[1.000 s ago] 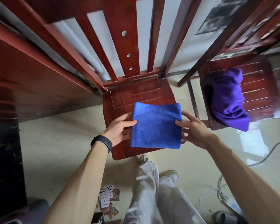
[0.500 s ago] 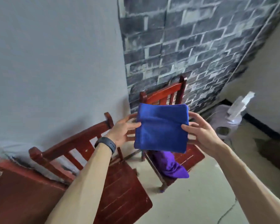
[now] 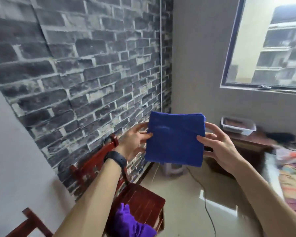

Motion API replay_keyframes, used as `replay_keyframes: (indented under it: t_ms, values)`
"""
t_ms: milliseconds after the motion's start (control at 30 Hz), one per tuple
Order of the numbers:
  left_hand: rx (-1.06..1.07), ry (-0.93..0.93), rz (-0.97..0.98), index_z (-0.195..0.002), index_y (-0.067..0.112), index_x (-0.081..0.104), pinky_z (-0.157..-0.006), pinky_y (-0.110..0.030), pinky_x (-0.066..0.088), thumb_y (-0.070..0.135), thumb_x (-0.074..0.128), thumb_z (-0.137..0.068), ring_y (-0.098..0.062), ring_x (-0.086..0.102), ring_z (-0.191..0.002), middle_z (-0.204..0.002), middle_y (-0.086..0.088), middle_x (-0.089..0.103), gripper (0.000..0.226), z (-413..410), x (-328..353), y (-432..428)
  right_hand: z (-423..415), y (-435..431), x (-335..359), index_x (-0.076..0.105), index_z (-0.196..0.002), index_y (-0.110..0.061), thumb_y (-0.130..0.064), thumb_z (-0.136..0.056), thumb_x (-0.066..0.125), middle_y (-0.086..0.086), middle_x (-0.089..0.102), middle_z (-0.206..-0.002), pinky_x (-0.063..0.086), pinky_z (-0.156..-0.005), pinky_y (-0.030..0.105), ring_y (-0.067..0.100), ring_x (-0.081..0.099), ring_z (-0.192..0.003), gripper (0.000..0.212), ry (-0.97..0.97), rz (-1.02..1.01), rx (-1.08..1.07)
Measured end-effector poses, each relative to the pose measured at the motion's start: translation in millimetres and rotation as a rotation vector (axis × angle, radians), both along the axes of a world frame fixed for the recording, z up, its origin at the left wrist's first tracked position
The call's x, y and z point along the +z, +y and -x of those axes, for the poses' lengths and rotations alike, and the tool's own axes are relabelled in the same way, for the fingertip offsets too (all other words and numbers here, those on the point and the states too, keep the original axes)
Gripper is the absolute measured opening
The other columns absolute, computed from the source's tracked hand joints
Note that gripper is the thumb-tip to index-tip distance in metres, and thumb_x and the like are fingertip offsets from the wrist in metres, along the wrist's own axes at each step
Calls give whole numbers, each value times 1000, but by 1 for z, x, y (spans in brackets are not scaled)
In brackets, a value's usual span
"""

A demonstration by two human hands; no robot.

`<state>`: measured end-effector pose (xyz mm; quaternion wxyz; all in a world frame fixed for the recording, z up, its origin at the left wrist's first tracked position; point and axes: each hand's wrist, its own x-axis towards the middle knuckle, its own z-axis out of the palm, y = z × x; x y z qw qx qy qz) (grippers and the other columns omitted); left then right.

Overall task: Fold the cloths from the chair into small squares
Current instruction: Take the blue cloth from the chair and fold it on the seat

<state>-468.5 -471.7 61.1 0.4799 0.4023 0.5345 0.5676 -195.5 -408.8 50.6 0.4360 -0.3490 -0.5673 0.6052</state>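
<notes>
A: What is covering the left side of the room?
B: A dark grey brick-pattern wall [image 3: 92,69] is running back to the corner; a plain pale wall [image 3: 15,159] is sitting in front of it at the near left, and a thin cord [image 3: 161,53] is hanging down at the corner.

A: And the right side?
B: A grey wall [image 3: 198,57] is carrying a window [image 3: 270,43]. Daylight is coming through it, and apartment blocks are showing outside.

A: Floor and furniture?
B: The glossy cream floor [image 3: 186,202] is reflecting the light. A dark wooden table [image 3: 246,147] is standing under the window, bearing a clear plastic box [image 3: 238,126]. A cable [image 3: 207,199] is trailing across the floor.
</notes>
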Motion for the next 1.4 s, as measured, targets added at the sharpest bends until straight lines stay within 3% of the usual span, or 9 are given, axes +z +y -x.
replay_keyframes:
  t_ms: [133, 333, 567, 700, 833, 933, 1033, 1133, 1400]
  values:
    - [-106, 22, -24, -118, 23, 62, -86, -53, 54, 0, 59, -92, -25, 66, -94, -104, -7, 69, 34, -56, 14, 48, -60, 26, 11, 63, -126, -34, -7, -90, 68, 11, 73, -109, 59, -67, 41, 26, 73, -93, 45, 11, -25, -111]
    - [-214, 36, -36, -113, 25, 63, -63, -37, 59, 0, 59, -92, -14, 70, -76, -92, 1, 72, 33, -109, 15, 131, -115, 78, 13, 65, -124, -33, -6, -90, 67, 13, 71, -114, 59, -64, 34, 30, 71, -99, 43, 31, -29, -221]
    - [-318, 55, -25, -120, 24, 61, -85, -54, 54, 5, 62, -92, -28, 64, -92, -107, -9, 71, 34, -137, 6, 254, -147, 175, 3, 65, -122, -34, -7, -91, 68, 13, 70, -116, 59, -68, 39, 30, 73, -96, 41, -7, -27, -318]
    - [-398, 47, -45, -119, 25, 62, -71, -41, 59, 4, 61, -92, -19, 71, -84, -99, -2, 75, 34, -152, 15, 345, -160, 245, 9, 65, -121, -33, -6, -90, 68, 15, 69, -114, 60, -69, 43, 28, 73, -90, 41, -13, -49, -382]
    - [-470, 29, -55, -119, 22, 63, -80, -51, 57, 3, 64, -90, -26, 70, -91, -103, -8, 74, 35, -175, 21, 436, -181, 314, 14, 65, -121, -33, -6, -91, 68, 17, 69, -114, 62, -72, 47, 33, 73, -93, 41, 10, -62, -465]
    - [-509, 43, -54, -120, 22, 62, -85, -56, 54, 4, 65, -89, -26, 69, -94, -106, -10, 74, 36, -199, 23, 493, -201, 362, 17, 67, -115, -35, -4, -91, 68, 18, 69, -111, 60, -63, 41, 28, 72, -88, 40, 15, -57, -531]
    - [-535, 50, -50, -122, 23, 61, -85, -54, 54, 6, 65, -90, -25, 70, -94, -109, -10, 74, 36, -225, 20, 542, -225, 408, 15, 67, -114, -35, -3, -90, 68, 19, 69, -112, 60, -64, 40, 27, 71, -90, 40, 18, -42, -570]
    - [-561, 60, -45, -122, 23, 60, -85, -53, 55, 6, 64, -91, -25, 71, -93, -109, -11, 74, 36, -255, 17, 593, -254, 455, 14, 66, -117, -33, -3, -91, 67, 20, 68, -114, 61, -73, 49, 32, 71, -93, 40, -6, -42, -581]
    - [-533, 76, -70, -125, 21, 59, -70, -40, 60, 6, 65, -91, -18, 73, -86, -95, -2, 76, 37, -348, 20, 733, -349, 603, 13, 64, -123, -32, -5, -91, 68, 18, 68, -114, 60, -66, 40, 26, 72, -95, 42, -19, -50, -578]
